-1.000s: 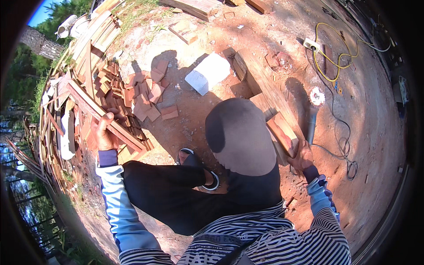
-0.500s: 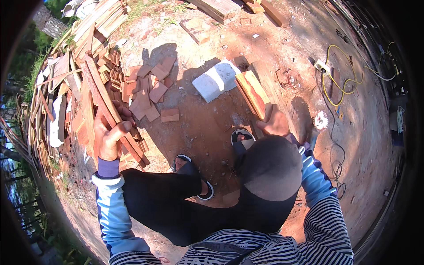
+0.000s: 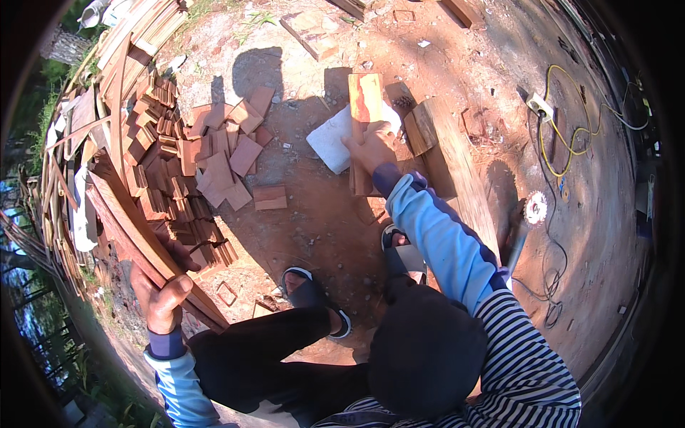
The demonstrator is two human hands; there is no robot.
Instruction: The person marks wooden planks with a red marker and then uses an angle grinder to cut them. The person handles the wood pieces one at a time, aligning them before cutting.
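Observation:
My left hand (image 3: 163, 296) is closed around long reddish-brown wooden strips (image 3: 135, 232), held at a slant on the left with the thumb on top. On the other side, my right hand (image 3: 374, 148) is closed on a short wooden board (image 3: 366, 96). That board is held over a white block (image 3: 330, 146) on the ground, and its upper face is sunlit yellow-orange. Part of the board is hidden under my hand and wrist. To the right of the hand lie a short wood piece (image 3: 419, 130) and a long plank (image 3: 467, 189).
Stacked small wood pieces (image 3: 157, 150) and loose flat tiles of wood (image 3: 228, 160) lie at the left. A toothed round blade (image 3: 535, 209) stands at the right, near a yellow cord (image 3: 546, 146) and a white power socket (image 3: 540, 105). My sandalled foot (image 3: 296, 282) is between them.
My right hand has carried the short board left and forward, from beside the long plank to over the white block. My left hand with the strips has shifted left and nearer to me.

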